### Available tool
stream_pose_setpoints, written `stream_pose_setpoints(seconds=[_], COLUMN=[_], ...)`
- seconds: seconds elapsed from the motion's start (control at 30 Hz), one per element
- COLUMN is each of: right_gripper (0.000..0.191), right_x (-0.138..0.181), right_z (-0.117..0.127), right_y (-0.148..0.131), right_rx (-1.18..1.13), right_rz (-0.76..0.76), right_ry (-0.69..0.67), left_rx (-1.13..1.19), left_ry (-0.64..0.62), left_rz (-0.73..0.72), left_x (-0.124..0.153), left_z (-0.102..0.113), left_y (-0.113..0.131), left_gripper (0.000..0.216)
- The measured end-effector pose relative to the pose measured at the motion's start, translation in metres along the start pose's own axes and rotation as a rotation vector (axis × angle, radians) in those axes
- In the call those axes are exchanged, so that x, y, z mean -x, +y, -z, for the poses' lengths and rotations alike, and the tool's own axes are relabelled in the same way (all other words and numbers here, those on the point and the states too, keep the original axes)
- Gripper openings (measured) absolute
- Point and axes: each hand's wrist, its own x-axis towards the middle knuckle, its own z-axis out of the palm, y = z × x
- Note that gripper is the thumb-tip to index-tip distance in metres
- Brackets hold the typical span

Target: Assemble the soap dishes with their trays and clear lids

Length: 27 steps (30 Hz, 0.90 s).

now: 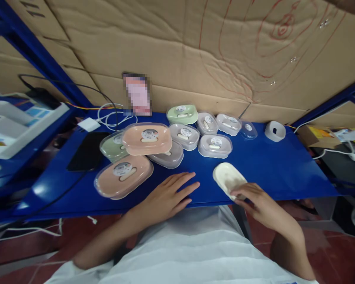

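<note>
My right hand (256, 199) pinches the near end of a shallow cream oval dish (226, 173), fingers over its rim and thumb low at the near side. The dish lies slanted by the front edge of the blue table. To the left, my left hand (173, 193) rests on the table holding nothing, its fingers stretched out and apart. Closest to it are a peach oval box with a clear cover (136, 185) and a grey one (168, 156). Another peach box (133, 144) sits partly on top of the grey box and a green box (106, 148).
Several grey covered boxes (215, 152) and a green one (182, 116) stand farther back. A loose clear cover (248, 132) and a white cup-like piece (275, 131) lie at right. A black phone (88, 152), white charger (89, 124) and cables are at left. Cardboard (171, 59) closes the back.
</note>
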Motion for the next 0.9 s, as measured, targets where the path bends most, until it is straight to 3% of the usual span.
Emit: stream_pose_setpoints(seconds=[0.1,0.2,0.3,0.4,0.47,0.53,0.6,0.7,0.83,0.9], right_gripper=[0.024,0.036,0.033,0.056,0.052,0.043,0.039,0.043,0.051,0.041], right_x=[-0.019,-0.044,-0.067,-0.078,-0.076,-0.069,-0.057,-0.033,0.012,0.033], right_z=[0.004,0.026,0.059,0.084,0.092,0.093,0.089,0.069,0.025,0.006], right_y=[-0.008,0.042,0.135,0.222,0.257,0.27,0.266,0.232,0.146,0.096], right_rx=[-0.044,0.053,0.298,0.419,0.417,0.413,0.414,0.401,0.391,0.341], right_rz=[0.207,0.221,-0.07,-0.571,-0.685,-0.711,-0.698,-0.623,-0.511,-0.424], right_ry=[-0.032,0.217,0.493,0.566,0.565,0.565,0.551,0.491,0.422,0.385], left_rx=[0.009,0.016,0.015,0.006,0.003,-0.002,-0.013,-0.025,-0.006,-0.009], left_ry=[-0.024,-0.054,-0.067,-0.058,-0.048,-0.044,-0.041,-0.023,0.016,0.027], left_rz=[-0.031,-0.031,-0.01,0.001,0.005,0.008,0.004,-0.005,0.007,0.007], left_x=[-0.001,-0.004,-0.006,-0.007,-0.007,-0.007,-0.006,-0.005,-0.003,-0.001], left_z=[0.001,0.003,0.005,0.007,0.007,0.008,0.008,0.007,0.005,0.004], left_y=[0.0,0.0,0.001,0.002,0.003,0.003,0.003,0.004,0.004,0.003], left_gripper=[0.05,0.04,0.03,0.026,0.025,0.024,0.025,0.027,0.035,0.041])
